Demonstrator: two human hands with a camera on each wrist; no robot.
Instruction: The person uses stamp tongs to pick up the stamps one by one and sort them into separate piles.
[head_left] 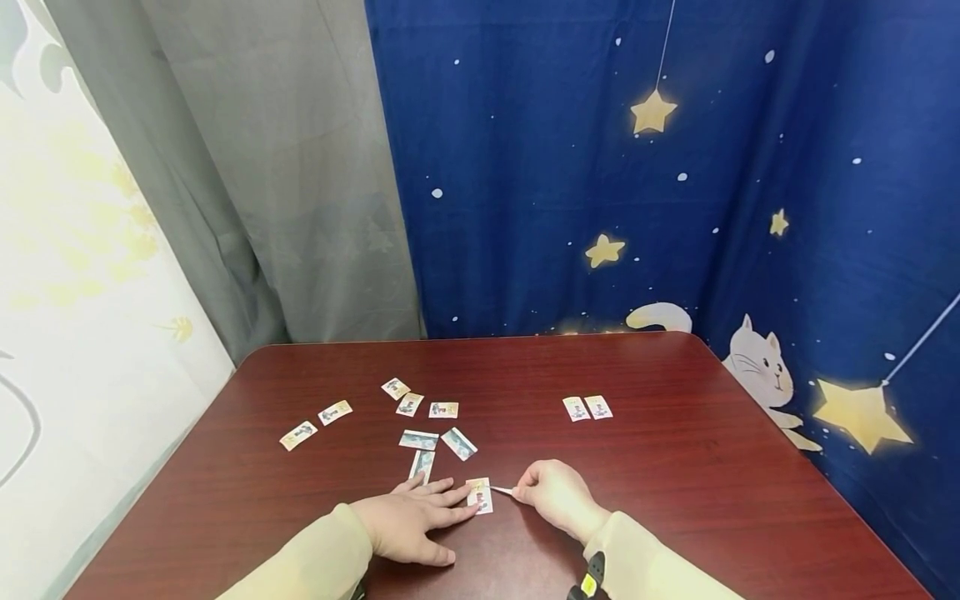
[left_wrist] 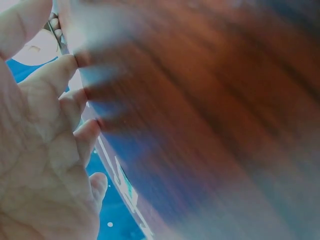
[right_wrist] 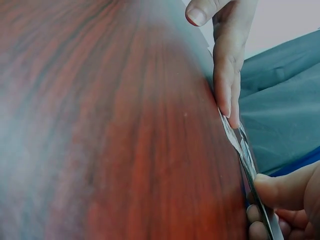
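Spread flat on the table (head_left: 675,483), my left hand (head_left: 416,521) has its fingertips on the left edge of a small printed paper card (head_left: 481,497). One fingertip also reaches the lower end of a blue-grey card (head_left: 422,463). My right hand (head_left: 558,496) pinches a thin paper card (head_left: 501,490) between thumb and fingers, seen nearly edge-on, its tip overlapping the printed card. In the right wrist view, the thumb presses on the held card (right_wrist: 261,197), close above the tabletop. The left wrist view shows the left palm (left_wrist: 45,145) with fingertips down on the wood.
Two more blue-grey cards (head_left: 459,444) lie beyond the left hand. Farther back are several small printed cards (head_left: 444,410), with two at the far left (head_left: 298,435) and a pair (head_left: 587,407) at the right. Curtains (head_left: 540,167) hang behind the table's back edge.
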